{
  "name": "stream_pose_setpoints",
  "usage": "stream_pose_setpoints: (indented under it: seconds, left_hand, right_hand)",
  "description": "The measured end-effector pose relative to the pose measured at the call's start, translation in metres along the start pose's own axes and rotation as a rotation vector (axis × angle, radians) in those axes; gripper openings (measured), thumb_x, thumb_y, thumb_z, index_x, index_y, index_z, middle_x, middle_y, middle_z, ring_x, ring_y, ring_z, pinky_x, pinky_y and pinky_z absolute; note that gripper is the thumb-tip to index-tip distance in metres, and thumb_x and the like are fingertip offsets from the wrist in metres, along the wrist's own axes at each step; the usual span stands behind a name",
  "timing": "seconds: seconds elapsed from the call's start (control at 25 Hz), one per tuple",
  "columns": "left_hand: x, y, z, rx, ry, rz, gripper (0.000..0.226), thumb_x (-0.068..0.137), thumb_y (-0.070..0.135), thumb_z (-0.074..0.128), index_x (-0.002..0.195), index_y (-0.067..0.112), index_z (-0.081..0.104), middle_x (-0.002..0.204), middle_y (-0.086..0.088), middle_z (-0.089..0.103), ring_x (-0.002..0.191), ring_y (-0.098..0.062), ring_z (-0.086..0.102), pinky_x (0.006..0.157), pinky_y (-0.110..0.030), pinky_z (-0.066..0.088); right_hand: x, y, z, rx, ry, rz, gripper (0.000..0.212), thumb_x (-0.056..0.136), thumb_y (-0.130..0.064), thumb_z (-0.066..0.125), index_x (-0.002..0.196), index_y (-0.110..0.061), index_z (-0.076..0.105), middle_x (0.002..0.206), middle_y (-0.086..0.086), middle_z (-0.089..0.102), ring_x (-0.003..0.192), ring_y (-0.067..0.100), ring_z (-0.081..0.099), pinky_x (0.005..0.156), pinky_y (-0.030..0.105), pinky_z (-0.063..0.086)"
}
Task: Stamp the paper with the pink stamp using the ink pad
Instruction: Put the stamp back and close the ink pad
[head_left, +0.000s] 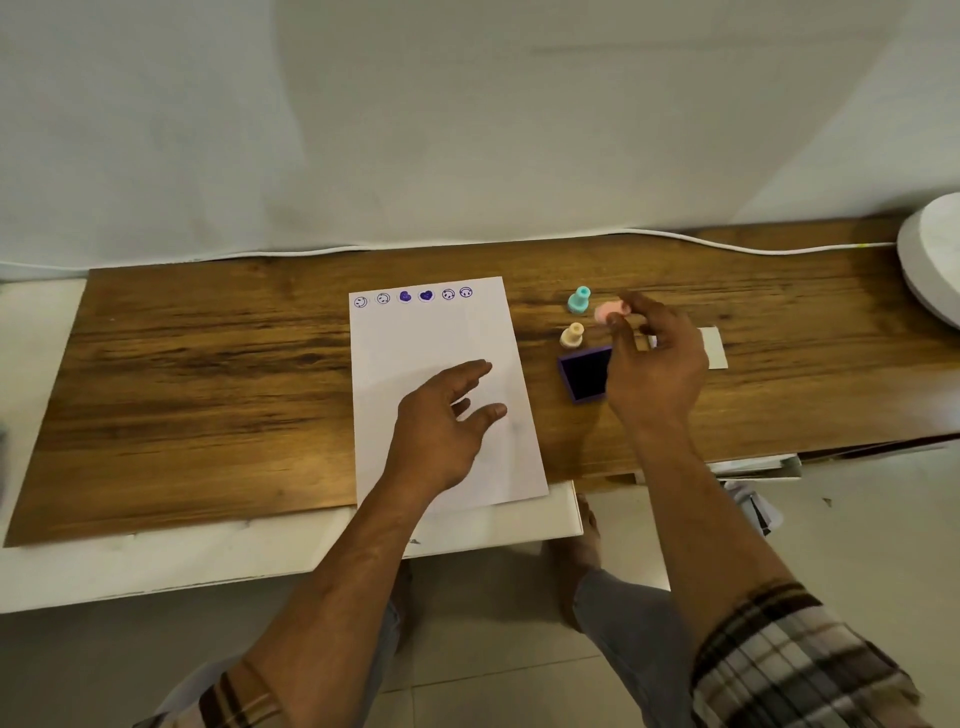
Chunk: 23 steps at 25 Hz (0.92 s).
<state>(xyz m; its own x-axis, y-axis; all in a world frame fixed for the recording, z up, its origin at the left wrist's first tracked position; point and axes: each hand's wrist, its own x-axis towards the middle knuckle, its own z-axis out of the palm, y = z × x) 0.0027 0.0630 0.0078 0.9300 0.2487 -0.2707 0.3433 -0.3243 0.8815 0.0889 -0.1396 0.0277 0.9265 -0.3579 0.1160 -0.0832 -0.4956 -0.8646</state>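
The right hand (655, 364) pinches the pink stamp (609, 310) tilted in its fingertips, just beyond the open ink pad (586, 373), which lies nearer and slightly left, while the left hand (441, 421), spread and released, rests over the paper (436, 338) further left on the bench (208, 374).

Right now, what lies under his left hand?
The white paper, with a row of purple stamp marks along its far edge. Whatever sits directly beneath the left hand is hidden.

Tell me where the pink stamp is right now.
In the head view, the pink stamp is pinched in the right hand, right of the paper, beside the teal stamp and beyond the ink pad.
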Motion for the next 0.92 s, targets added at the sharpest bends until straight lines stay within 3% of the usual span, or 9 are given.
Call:
stream_pose_setpoints:
  seconds: [0.24,0.52,0.64,0.8,0.92]
  left_hand:
    - [-0.003,-0.009,0.002,0.229,-0.027,0.073,0.053,0.087,0.039,0.076,0.136,0.041,0.057,0.148,0.014,0.054,0.128,-0.017,0.058,0.107,-0.038,0.048]
    - [-0.003,-0.008,0.01,0.285,-0.046,0.095,0.054,0.087,0.038,0.076,0.138,0.037,0.057,0.148,0.011,0.054,0.129,-0.018,0.057,0.108,-0.036,0.043]
    - [-0.005,-0.008,0.012,0.308,-0.057,0.114,0.054,0.088,0.037,0.075,0.139,0.036,0.057,0.149,0.011,0.053,0.13,-0.017,0.056,0.108,-0.032,0.041]
    - [-0.002,-0.006,0.014,0.337,-0.045,0.123,0.055,0.088,0.037,0.075,0.139,0.035,0.056,0.15,0.009,0.053,0.132,-0.018,0.054,0.108,-0.031,0.038]
    - [0.001,-0.002,0.023,0.368,-0.049,0.14,0.057,0.088,0.038,0.075,0.141,0.035,0.054,0.151,0.008,0.051,0.134,-0.019,0.052,0.11,-0.034,0.038]
  right_hand:
    - [0.035,0.033,0.019,-0.338,-0.039,-0.099,0.029,0.097,-0.029,0.072,0.126,-0.031,0.071,0.123,-0.001,0.072,0.118,0.024,0.058,0.088,0.039,0.05]
    - [0.037,0.041,0.027,-0.443,-0.135,-0.109,0.035,0.097,-0.021,0.071,0.13,-0.031,0.068,0.12,0.006,0.072,0.121,0.031,0.057,0.087,0.047,0.055]
    - [0.035,0.041,0.026,-0.394,-0.18,-0.078,0.043,0.097,-0.023,0.071,0.138,-0.034,0.063,0.131,0.005,0.068,0.129,0.03,0.054,0.098,0.051,0.054]
    - [0.043,0.041,0.01,-0.361,-0.107,-0.076,0.05,0.096,-0.027,0.071,0.143,-0.038,0.056,0.146,0.001,0.059,0.136,0.027,0.049,0.107,0.055,0.049]
    - [0.052,0.053,-0.013,-0.488,-0.06,0.01,0.066,0.093,-0.045,0.07,0.152,-0.031,0.043,0.158,0.009,0.044,0.143,0.035,0.041,0.111,0.06,0.043]
